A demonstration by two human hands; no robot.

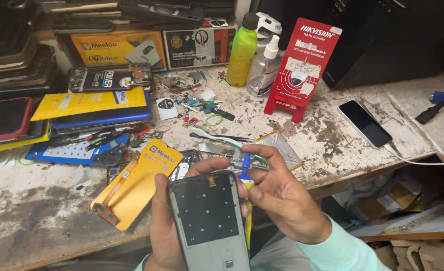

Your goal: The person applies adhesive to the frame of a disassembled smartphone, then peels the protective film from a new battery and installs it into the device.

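left hand wraps around a grey phone frame, palm behind it, thumb along its left edge and fingertips curling over its top, so it is closed on the frame. seen from the head camera, the frame stands nearly upright in front of the person, its dark inner plate facing the lens, low in the middle of the picture and held out over the near edge of the workbench. right hand sits just beside the frame's upper right corner, fingers pinched around a small glue tube with a blue nozzle and a yellow body; the tube runs down between the hand and the frame's right edge, the nozzle near the frame's top corner. whether the tip touches the frame cannot be told.

behind the hands, on the stained bench, lies a yellow card with an orange flex cable on it, tilted toward the left hand. further back stand a green bottle, a clear spray bottle and a red display stand. a white phone with a dark screen lies face up to the right, well apart from the hands. small parts and scraps are scattered around the bench's middle.
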